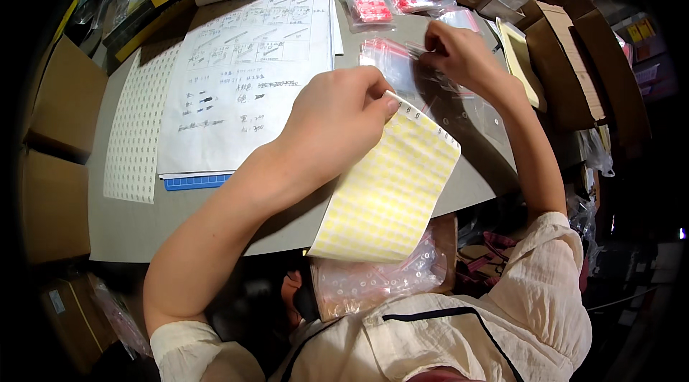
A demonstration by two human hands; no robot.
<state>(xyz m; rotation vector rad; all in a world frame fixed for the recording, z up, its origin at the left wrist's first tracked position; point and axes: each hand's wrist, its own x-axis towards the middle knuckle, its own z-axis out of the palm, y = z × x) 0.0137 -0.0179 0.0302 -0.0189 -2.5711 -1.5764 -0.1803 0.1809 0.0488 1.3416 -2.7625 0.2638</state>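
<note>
My left hand (337, 113) pinches the top corner of a sheet of yellow round stickers (384, 192) between thumb and fingers. The sheet hangs tilted over the table's near edge, and a few spots along its top are bare backing. Farther right, my right hand (459, 55) is closed with the fingertips together over some clear zip bags; whatever it pinches is too small to make out. Clear zip bags (391, 63) with red edges lie in a stack beside its fingers. More clear bags with small round stickers (474, 120) lie under the right forearm.
Handwritten papers (237, 109) lie on a blue cutting mat (197, 182) at left, beside a white sticker sheet (140, 124). Red-printed bag packs (369, 7) sit at the back. Cardboard boxes (57, 95) flank the table (280, 235). A box of stickered bags (380, 289) is near my lap.
</note>
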